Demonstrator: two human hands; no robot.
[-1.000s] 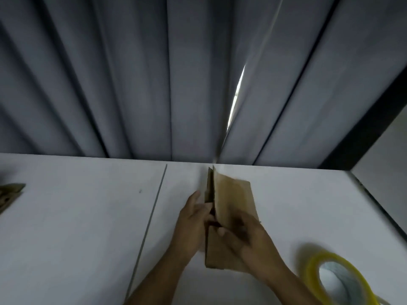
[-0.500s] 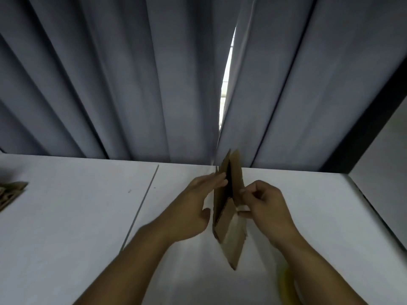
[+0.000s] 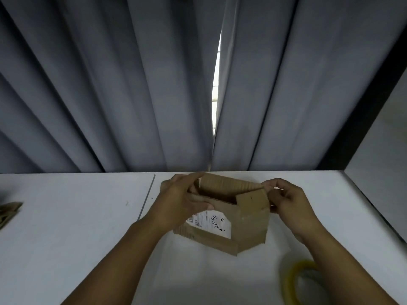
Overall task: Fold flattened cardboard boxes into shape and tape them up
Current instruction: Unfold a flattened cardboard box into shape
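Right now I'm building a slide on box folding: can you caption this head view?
Left hand and right hand hold a labelled cardboard box open at the white table, tape roll lying nearby.

Grey curtains (image 3: 110, 84) hang in deep folds across the wall ahead of me, parted at a narrow slit (image 3: 217, 89) where daylight shows. Below them runs my white table (image 3: 66, 249), crossed by a thin straight seam (image 3: 146, 200) with a small dark speck (image 3: 126, 203) left of it. A dark strip (image 3: 361, 106) and a pale panel (image 3: 383, 150) close off the right side.
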